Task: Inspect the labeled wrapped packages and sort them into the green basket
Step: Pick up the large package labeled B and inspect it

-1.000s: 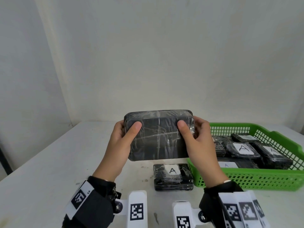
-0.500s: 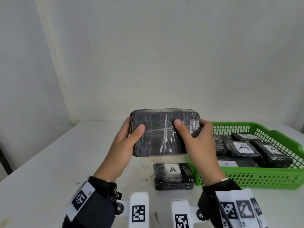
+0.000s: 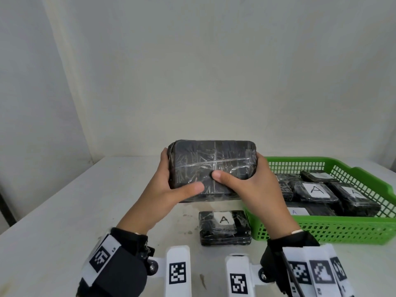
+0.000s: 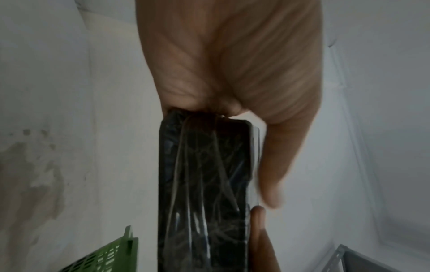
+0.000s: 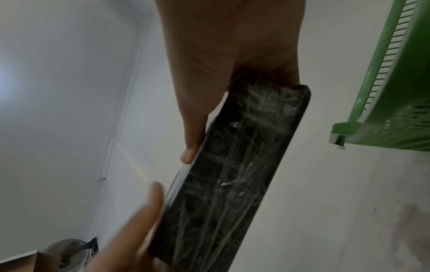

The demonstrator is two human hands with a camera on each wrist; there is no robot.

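Above the table (image 3: 53, 221), between the 2 hands, a black wrapped package (image 3: 212, 168) is held up in the air with its long axis running left to right and a broad face turned toward the person. No label shows on that face; it may sit on the far side, which none of the views shows. The left hand (image 3: 171, 185) clasps the left end, thumb laid across the lower front and fingers out of sight behind. The right hand (image 3: 255, 187) clasps the right end the same way, its thumb reaching almost to the other thumb near the middle. Both hands grasp the package firmly.

Just to the right and lower lies the green basket (image 3: 342, 230), so the right hand is the nearer one for carrying the package over its near wall. Inside it lie several wrapped packages (image 3: 315, 191), 3 of them showing white labels marked A. Straight below the held package, just beside the basket's left wall, another labelled package (image 3: 225, 226) rests on the table with its A facing up.
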